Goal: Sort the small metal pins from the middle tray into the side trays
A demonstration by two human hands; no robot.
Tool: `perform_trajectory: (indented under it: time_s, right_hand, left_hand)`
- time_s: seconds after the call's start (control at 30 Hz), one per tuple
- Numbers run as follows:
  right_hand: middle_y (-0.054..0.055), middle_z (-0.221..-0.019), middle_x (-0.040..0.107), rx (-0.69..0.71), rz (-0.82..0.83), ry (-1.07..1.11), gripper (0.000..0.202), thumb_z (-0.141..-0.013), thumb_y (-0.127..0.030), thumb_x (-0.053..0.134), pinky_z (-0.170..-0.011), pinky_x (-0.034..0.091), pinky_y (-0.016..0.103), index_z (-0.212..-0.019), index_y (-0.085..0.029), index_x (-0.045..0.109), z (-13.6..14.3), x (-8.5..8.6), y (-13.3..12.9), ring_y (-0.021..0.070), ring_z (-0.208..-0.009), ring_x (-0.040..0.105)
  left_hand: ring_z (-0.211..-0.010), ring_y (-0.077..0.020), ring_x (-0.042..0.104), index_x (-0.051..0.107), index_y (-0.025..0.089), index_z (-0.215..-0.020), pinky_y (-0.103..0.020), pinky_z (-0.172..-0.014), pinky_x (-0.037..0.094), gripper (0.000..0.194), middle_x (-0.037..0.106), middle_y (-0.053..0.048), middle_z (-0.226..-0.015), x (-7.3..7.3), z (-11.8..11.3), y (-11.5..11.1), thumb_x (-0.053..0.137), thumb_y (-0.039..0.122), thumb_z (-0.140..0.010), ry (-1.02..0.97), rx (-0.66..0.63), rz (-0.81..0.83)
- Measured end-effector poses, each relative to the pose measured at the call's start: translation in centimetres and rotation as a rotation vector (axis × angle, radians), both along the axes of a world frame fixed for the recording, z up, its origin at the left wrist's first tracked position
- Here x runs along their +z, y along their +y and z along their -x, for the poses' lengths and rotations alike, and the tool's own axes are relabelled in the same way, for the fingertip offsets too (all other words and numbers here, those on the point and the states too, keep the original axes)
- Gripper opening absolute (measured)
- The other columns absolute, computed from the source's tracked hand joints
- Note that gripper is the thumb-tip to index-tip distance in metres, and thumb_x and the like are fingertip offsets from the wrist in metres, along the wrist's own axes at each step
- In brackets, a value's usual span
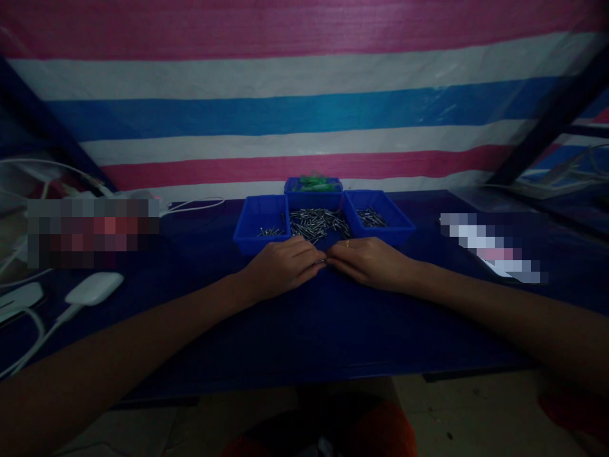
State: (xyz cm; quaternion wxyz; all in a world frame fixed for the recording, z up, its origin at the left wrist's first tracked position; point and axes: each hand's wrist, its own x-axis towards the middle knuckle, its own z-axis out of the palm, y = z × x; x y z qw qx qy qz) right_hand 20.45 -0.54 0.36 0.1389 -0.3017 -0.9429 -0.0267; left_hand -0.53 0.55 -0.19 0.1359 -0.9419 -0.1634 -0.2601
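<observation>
My left hand (pixel 285 265) and my right hand (pixel 373 261) meet at the fingertips just above the blue table. Both are closed in a pinch, and a small metal pin (pixel 323 261) glints between them, mostly hidden by the fingers. A ring is on one finger of my right hand. Right behind the hands lies a loose pile of slender metal pins (pixel 314 222). A blue bin (pixel 242 231) at the left of the pile holds several pins, and so does another blue bin (pixel 404 223) at its right. Exact details of the pins are too small to tell.
Behind the pile stands a third blue bin (pixel 314 199) with green plastic pieces (pixel 314 183). A white charger (pixel 95 288) and cables lie at the left. A blurred-out flat object (pixel 495 254) rests at the right. Striped sheeting (pixel 304 114) hangs behind the table (pixel 304 336).
</observation>
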Motion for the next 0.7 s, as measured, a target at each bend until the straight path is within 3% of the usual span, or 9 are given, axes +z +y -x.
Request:
perform_trajectory:
  time_s: [0.33, 0.57, 0.7]
  right_hand:
    - [0.002, -0.071, 0.052, 0.045, 0.082, 0.042, 0.026, -0.091, -0.029, 0.031, -0.06, 0.038, 0.024, -0.084, -0.015, 0.051, -0.08, 0.23, 0.13, 0.0106, -0.062, 0.049]
    - [0.003, -0.075, 0.056, 0.01, 0.062, 0.008, 0.024, -0.09, -0.033, 0.036, -0.062, 0.04, 0.025, -0.088, -0.015, 0.052, -0.04, 0.31, 0.09, 0.0128, -0.066, 0.053]
    - [0.005, -0.081, 0.058, -0.018, 0.058, -0.016, 0.022, -0.088, -0.029, 0.038, -0.064, 0.041, 0.026, -0.097, -0.014, 0.051, -0.08, 0.38, 0.1, 0.0145, -0.072, 0.055]
  left_hand:
    - [-0.087, -0.0133, 0.052, 0.054, 0.01, -0.099, -0.026, -0.077, 0.049, 0.017, 0.061, -0.004, -0.088, 0.24, 0.2, 0.12, 0.043, 0.013, -0.086, 0.016, -0.13, -0.115]
    - [-0.093, -0.0131, 0.053, 0.055, 0.012, -0.091, -0.026, -0.081, 0.047, 0.014, 0.06, -0.005, -0.091, 0.22, 0.07, -0.13, 0.042, 0.018, -0.087, 0.005, -0.153, -0.047]
    - [-0.071, -0.0106, 0.057, 0.056, 0.014, -0.083, -0.022, -0.064, 0.047, 0.021, 0.06, -0.003, -0.074, 0.13, 0.13, -0.24, 0.04, 0.025, -0.088, 0.045, -0.065, -0.043]
